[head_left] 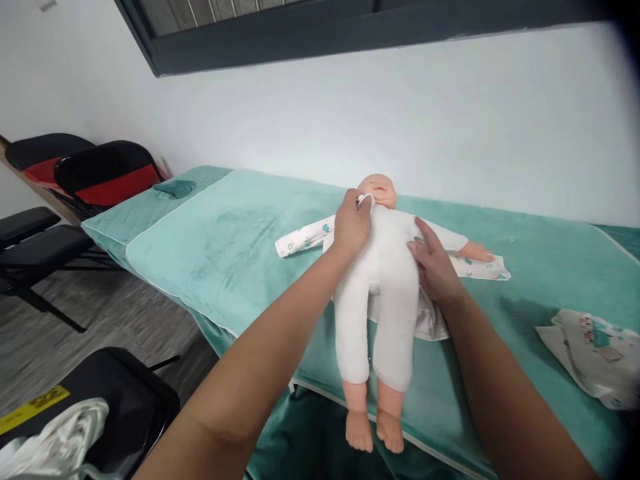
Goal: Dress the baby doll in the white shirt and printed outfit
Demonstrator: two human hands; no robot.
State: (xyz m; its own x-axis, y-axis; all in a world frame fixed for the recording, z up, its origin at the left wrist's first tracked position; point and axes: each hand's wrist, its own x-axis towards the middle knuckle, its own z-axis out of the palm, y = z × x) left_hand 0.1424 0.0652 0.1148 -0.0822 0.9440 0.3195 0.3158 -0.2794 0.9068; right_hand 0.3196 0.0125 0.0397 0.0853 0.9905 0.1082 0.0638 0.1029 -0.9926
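Note:
A baby doll (377, 267) with a white cloth body lies on its back, its bare feet at the bed's near edge. Beneath it is spread a white patterned baby shirt (305, 237), one sleeve out to each side. The doll's arm on the right lies over that sleeve, its hand bare; no doll hand shows on the left. My left hand (353, 223) is closed at the doll's neck, pinching a white edge that looks like the shirt's collar. At the doll's right-hand side, my right hand (437, 267) grips its torso, thumb on top; its fingertips are partly hidden.
The green padded bed (225, 233) stands against a white wall below a dark window frame (280, 40). A folded patterned cloth or pack (595, 357) lies at the right. Black folding chairs (107, 173) stand at the left; crumpled white cloth (65, 433) rests on a near black seat.

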